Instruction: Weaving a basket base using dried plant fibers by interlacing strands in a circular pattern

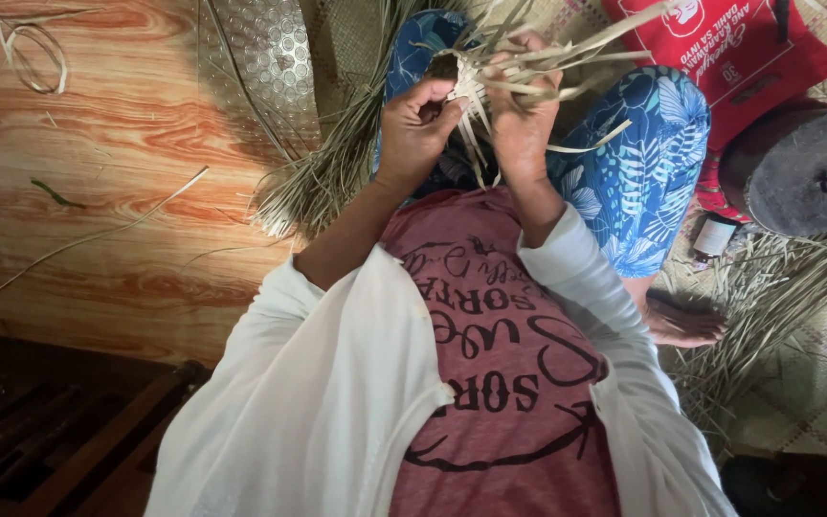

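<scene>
- Nearest the camera: the person's torso, in a white overshirt [337, 402] worn open over a red printed shirt [509, 383]. Both forearms extend away from it toward the lap.
- Work piece: a small woven piece [468, 88] of pale leaf strips, held above the knees between both hands. Loose strip ends [567, 57] fan out from it up and to the right; a few hang down between the wrists.
- Left hand [415, 129]: closed, thumb and fingers pinching the left edge of the woven piece.
- Right hand [521, 120]: closed around the right side of the piece, with several strips passing over the knuckles.
- Handling, as judged: the strips look thin, flat and very light. They should bend readily along their length but may crease or split if folded sharply. The dry surface looks likely to slide strip on strip, so the woven crossings probably loosen when released.
- Hold point, as judged: grip at the woven centre, where the crossings lock, not at the free ends.
- Surroundings: a bundle of loose strips [313, 177] lies on the floor just beside the left knee. More strips [768, 287] lie scattered on the woven mat [815, 383] at right.
- The legs wear blue leaf-print trousers [643, 163]. A red bag [729, 48] and a dark round drum [801, 168] sit beyond the right knee. The wood-pattern floor [117, 191] lies at left.
</scene>
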